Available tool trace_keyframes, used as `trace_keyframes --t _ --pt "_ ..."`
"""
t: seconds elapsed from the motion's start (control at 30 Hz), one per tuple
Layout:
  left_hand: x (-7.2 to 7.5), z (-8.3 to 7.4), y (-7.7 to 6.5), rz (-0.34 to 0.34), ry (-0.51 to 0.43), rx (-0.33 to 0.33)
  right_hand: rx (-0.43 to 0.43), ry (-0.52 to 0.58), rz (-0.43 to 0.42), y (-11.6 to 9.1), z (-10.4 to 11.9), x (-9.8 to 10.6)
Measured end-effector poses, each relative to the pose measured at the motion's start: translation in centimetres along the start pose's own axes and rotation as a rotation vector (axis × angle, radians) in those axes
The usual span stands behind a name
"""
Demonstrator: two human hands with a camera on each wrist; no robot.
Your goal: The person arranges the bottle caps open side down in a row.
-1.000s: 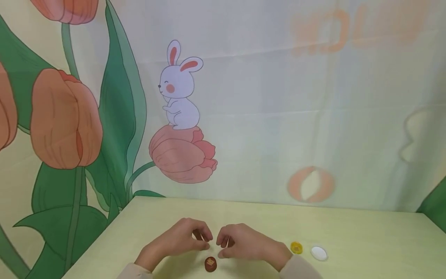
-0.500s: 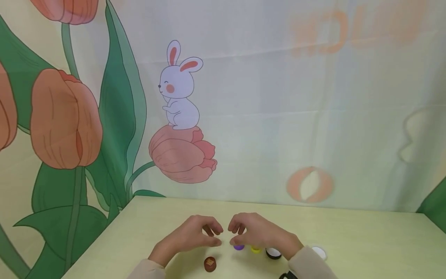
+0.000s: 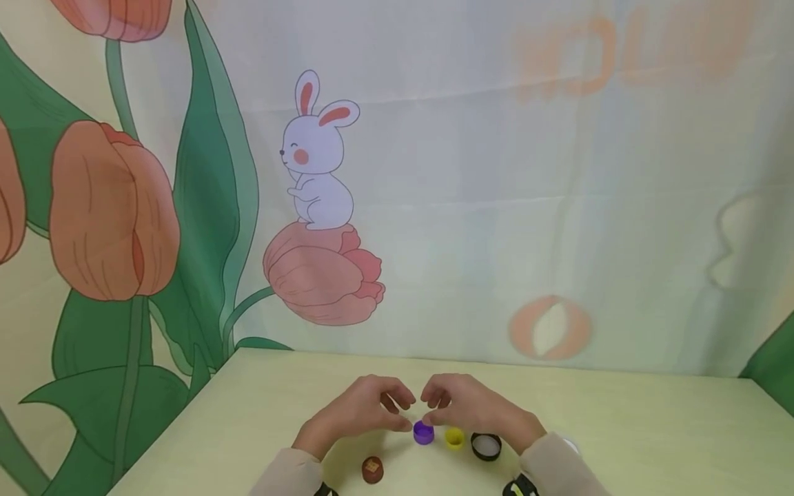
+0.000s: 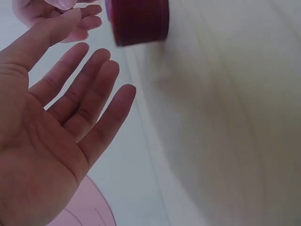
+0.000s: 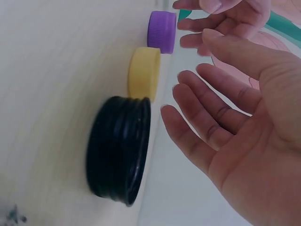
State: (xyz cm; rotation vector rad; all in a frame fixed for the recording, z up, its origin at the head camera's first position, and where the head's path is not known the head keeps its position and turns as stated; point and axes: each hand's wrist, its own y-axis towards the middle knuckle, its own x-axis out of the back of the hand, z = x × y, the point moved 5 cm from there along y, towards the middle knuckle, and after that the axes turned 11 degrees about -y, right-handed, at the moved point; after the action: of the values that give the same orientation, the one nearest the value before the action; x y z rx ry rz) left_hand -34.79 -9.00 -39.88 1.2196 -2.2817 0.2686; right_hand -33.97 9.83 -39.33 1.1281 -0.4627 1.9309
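My left hand hovers over the table with relaxed, spread fingers and holds nothing. A small red-brown cap lies on the table on the near side of it; in the left wrist view this dark red cap stands beyond the fingertips. Facing the left, my right hand also holds nothing, its fingers loosely bent. Below its thumb sits a purple bottle cap. A yellow cap and a wider black lid with a pale inside follow to the right, all three lined up in the right wrist view.
A white disc shows partly behind the right sleeve. The pale table meets a hanging cloth printed with tulips and a rabbit at its back edge.
Both hands have moved right and slightly farther back. The purple cap, yellow cap and black lid have come into sight from behind the right hand and arm; another yellow piece is now hidden.
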Motion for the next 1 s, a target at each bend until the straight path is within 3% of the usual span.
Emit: trace_keyframes --t 0.3,1.0 --pt "-0.7 0.7 0.7 0.010 -0.017 0.047 -0.012 0.050 0.050 0.0 -0.9 -1.0" --pt "-1.6 0.7 0.9 0.027 0.055 0.010 -0.022 0.064 0.074 -0.2 -0.9 -1.6"
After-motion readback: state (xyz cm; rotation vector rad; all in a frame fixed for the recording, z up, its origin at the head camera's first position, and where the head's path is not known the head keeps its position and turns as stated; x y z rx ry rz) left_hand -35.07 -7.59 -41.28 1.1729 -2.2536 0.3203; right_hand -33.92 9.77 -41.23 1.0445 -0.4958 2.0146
